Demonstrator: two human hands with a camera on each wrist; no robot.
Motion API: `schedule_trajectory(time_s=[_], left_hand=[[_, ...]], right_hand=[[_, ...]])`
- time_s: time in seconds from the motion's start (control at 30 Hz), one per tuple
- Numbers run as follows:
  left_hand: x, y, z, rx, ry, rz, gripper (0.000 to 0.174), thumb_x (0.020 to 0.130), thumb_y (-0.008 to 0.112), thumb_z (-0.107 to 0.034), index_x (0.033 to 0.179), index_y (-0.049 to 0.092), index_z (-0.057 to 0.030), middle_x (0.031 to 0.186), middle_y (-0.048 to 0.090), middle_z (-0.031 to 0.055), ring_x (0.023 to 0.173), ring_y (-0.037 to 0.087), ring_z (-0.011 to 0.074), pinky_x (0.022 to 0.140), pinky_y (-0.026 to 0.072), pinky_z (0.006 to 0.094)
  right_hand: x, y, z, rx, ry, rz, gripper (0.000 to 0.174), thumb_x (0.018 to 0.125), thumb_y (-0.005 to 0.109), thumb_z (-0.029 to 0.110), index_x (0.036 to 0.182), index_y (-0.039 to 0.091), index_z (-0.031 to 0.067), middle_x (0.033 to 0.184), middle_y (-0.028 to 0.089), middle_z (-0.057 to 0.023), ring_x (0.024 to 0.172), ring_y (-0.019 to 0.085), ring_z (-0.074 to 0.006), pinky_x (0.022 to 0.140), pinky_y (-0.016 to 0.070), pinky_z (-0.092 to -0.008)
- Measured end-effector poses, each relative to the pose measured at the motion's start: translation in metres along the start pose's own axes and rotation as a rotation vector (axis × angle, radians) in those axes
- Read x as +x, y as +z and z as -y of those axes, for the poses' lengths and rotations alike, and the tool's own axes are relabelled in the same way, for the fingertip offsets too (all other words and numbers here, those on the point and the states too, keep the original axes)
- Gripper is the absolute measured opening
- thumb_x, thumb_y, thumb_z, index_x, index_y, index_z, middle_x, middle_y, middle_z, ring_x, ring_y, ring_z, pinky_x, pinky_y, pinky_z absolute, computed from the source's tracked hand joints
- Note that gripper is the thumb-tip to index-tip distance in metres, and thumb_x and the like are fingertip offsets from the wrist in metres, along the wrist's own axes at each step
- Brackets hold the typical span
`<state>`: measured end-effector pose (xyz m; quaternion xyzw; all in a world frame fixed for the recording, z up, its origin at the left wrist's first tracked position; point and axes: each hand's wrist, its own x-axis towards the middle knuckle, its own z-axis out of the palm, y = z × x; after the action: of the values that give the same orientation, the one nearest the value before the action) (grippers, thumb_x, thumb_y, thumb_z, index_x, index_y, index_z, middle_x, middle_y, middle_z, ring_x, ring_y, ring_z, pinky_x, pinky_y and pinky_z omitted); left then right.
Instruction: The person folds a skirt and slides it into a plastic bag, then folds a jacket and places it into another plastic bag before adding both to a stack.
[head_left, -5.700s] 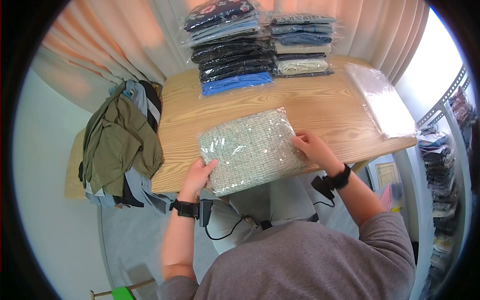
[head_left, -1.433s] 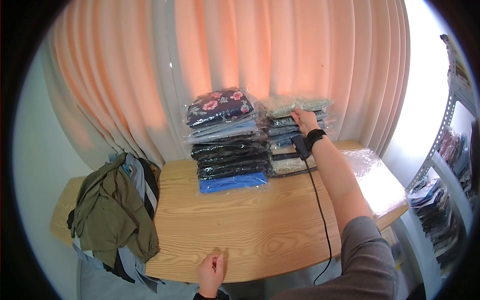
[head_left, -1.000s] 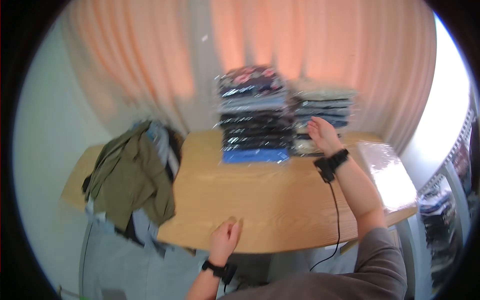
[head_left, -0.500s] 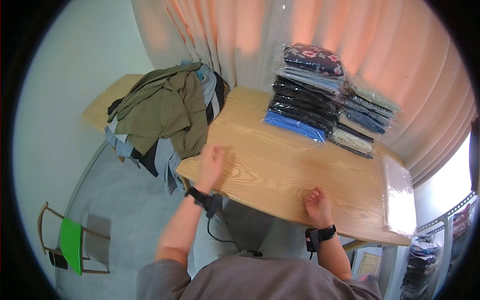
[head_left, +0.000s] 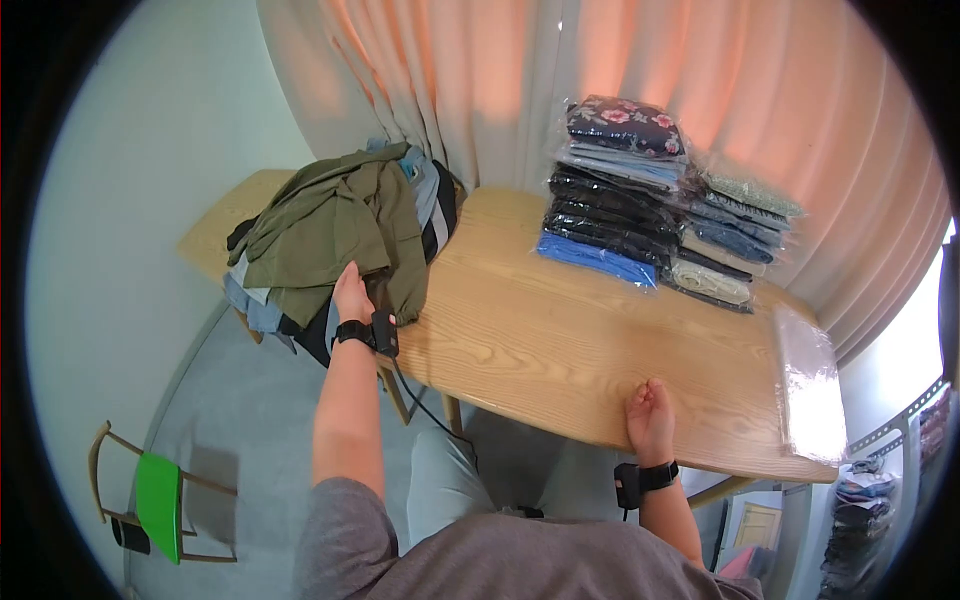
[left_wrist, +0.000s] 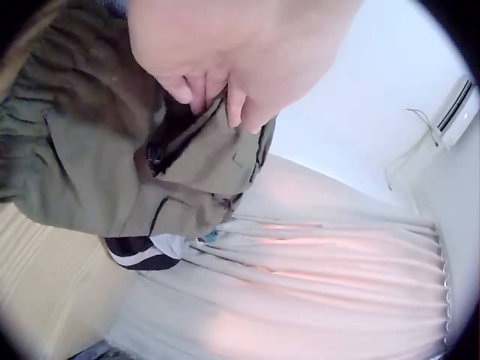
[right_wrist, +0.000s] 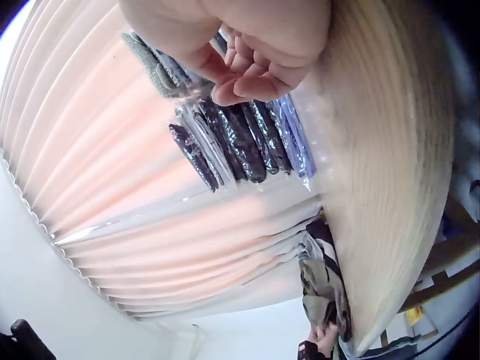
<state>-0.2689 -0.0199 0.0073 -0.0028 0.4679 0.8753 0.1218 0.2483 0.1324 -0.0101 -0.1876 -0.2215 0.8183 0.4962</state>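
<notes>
At the table's left end lies a heap of clothes, topped by an olive-green garment point(head_left: 330, 215) with a gathered elastic hem. My left hand point(head_left: 352, 296) is at the near side of that garment. In the left wrist view, the left hand point(left_wrist: 240, 45) pinches a fold of the olive cloth point(left_wrist: 97, 150) between thumb and fingers. My right hand point(head_left: 651, 420) rests at the table's front edge, palm up and loosely curled, holding nothing. The right wrist view shows the right hand point(right_wrist: 255, 52) with its fingers bent in and nothing between them.
Two stacks of bagged folded clothes, a taller stack point(head_left: 610, 215) and a shorter stack point(head_left: 735, 235), stand at the table's back right. Clear plastic bags point(head_left: 808, 385) lie at the right end of the wooden table point(head_left: 520, 340). A green-seated chair point(head_left: 160, 505) stands lower left.
The bagged sage-green knit went from both hands onto the shorter stack, and my right hand let go and drew back to the table's front edge. My left hand moved left and took hold of the olive garment.
</notes>
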Motion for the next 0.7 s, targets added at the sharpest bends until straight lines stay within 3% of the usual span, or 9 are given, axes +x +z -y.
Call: schedule_trajectory(time_s=[0.07, 0.1, 0.13, 0.2, 0.4, 0.5, 0.6, 0.67, 0.7], left_hand=[[-0.004, 0.008, 0.001, -0.039, 0.163, 0.110, 0.035, 0.090, 0.058, -0.009, 0.123, 0.052, 0.0023, 0.115, 0.057, 0.0082, 0.102, 0.055, 0.0147, 0.089, 0.0430, 0.0267], [-0.026, 0.023, -0.011, -0.066, 0.136, 0.129, 0.030, 0.091, 0.056, -0.004, 0.119, 0.054, 0.0050, 0.112, 0.058, 0.0088, 0.099, 0.055, 0.0151, 0.090, 0.0444, 0.0256], [-0.041, 0.033, -0.018, -0.066, 0.140, 0.130, 0.030, 0.091, 0.056, -0.004, 0.119, 0.054, 0.0050, 0.112, 0.058, 0.0088, 0.099, 0.055, 0.0151, 0.090, 0.0444, 0.0256], [-0.066, 0.050, -0.029, -0.034, 0.099, 0.368, 0.029, 0.089, 0.058, -0.004, 0.117, 0.056, 0.0016, 0.108, 0.059, 0.0049, 0.094, 0.055, 0.0112, 0.085, 0.0458, 0.0241], [-0.192, 0.106, -0.030, -0.009, -0.101, 0.772, 0.020, 0.087, 0.061, -0.004, 0.107, 0.061, -0.0021, 0.091, 0.062, 0.0010, 0.081, 0.056, 0.0084, 0.075, 0.0466, 0.0221], [-0.262, 0.112, -0.014, 0.078, -0.320, 0.992, 0.017, 0.088, 0.061, -0.006, 0.105, 0.063, -0.0032, 0.087, 0.063, -0.0017, 0.075, 0.055, 0.0056, 0.069, 0.0453, 0.0199], [-0.321, 0.107, 0.005, 0.247, -0.483, 1.280, 0.015, 0.088, 0.060, -0.005, 0.102, 0.064, -0.0023, 0.089, 0.064, -0.0010, 0.079, 0.055, 0.0046, 0.070, 0.0449, 0.0202], [-0.344, 0.098, 0.035, 0.253, -0.592, 1.363, 0.015, 0.087, 0.060, -0.006, 0.102, 0.064, -0.0018, 0.090, 0.063, -0.0003, 0.081, 0.055, 0.0054, 0.073, 0.0452, 0.0212], [-0.347, 0.094, 0.043, 0.247, -0.628, 1.401, 0.016, 0.088, 0.061, -0.008, 0.103, 0.063, -0.0016, 0.095, 0.063, 0.0011, 0.085, 0.055, 0.0069, 0.076, 0.0455, 0.0222]], right_hand=[[-0.001, 0.001, 0.000, -0.022, -0.012, 0.041, 0.011, 0.093, 0.054, 0.013, 0.083, 0.055, 0.0090, 0.072, 0.055, -0.0003, 0.066, 0.052, -0.0097, 0.062, 0.0445, -0.0227], [-0.001, 0.002, 0.000, -0.019, -0.015, 0.044, 0.011, 0.093, 0.054, 0.013, 0.083, 0.055, 0.0090, 0.072, 0.055, -0.0003, 0.066, 0.052, -0.0097, 0.062, 0.0445, -0.0227], [-0.002, 0.004, 0.000, -0.045, -0.013, 0.022, 0.009, 0.093, 0.053, 0.013, 0.085, 0.053, 0.0093, 0.072, 0.053, -0.0007, 0.066, 0.050, -0.0101, 0.061, 0.0433, -0.0228], [-0.003, 0.007, -0.002, -0.068, -0.004, 0.004, 0.007, 0.093, 0.052, 0.013, 0.087, 0.052, 0.0097, 0.073, 0.051, -0.0011, 0.067, 0.049, -0.0105, 0.060, 0.0420, -0.0229], [-0.006, 0.007, -0.005, -0.178, -0.053, 0.086, 0.005, 0.094, 0.050, 0.011, 0.089, 0.051, 0.0091, 0.074, 0.052, -0.0025, 0.068, 0.050, -0.0118, 0.062, 0.0434, -0.0241], [-0.012, 0.014, -0.008, -0.385, -0.045, 0.102, 0.014, 0.098, 0.046, 0.019, 0.096, 0.053, 0.0063, 0.080, 0.057, -0.0053, 0.075, 0.055, -0.0134, 0.067, 0.0459, -0.0251], [-0.021, 0.021, -0.005, -0.530, 0.103, 0.267, 0.032, 0.100, 0.040, 0.030, 0.111, 0.052, 0.0018, 0.096, 0.061, -0.0095, 0.089, 0.059, -0.0166, 0.075, 0.0484, -0.0272], [-0.033, 0.034, -0.002, -0.325, 0.264, 0.253, 0.047, 0.100, 0.036, 0.039, 0.124, 0.046, -0.0003, 0.111, 0.059, -0.0115, 0.100, 0.058, -0.0194, 0.081, 0.0487, -0.0287], [-0.034, 0.035, -0.002, -0.267, 0.319, 0.230, 0.044, 0.099, 0.041, 0.032, 0.129, 0.042, 0.0003, 0.117, 0.056, -0.0108, 0.103, 0.057, -0.0191, 0.083, 0.0487, -0.0290]])
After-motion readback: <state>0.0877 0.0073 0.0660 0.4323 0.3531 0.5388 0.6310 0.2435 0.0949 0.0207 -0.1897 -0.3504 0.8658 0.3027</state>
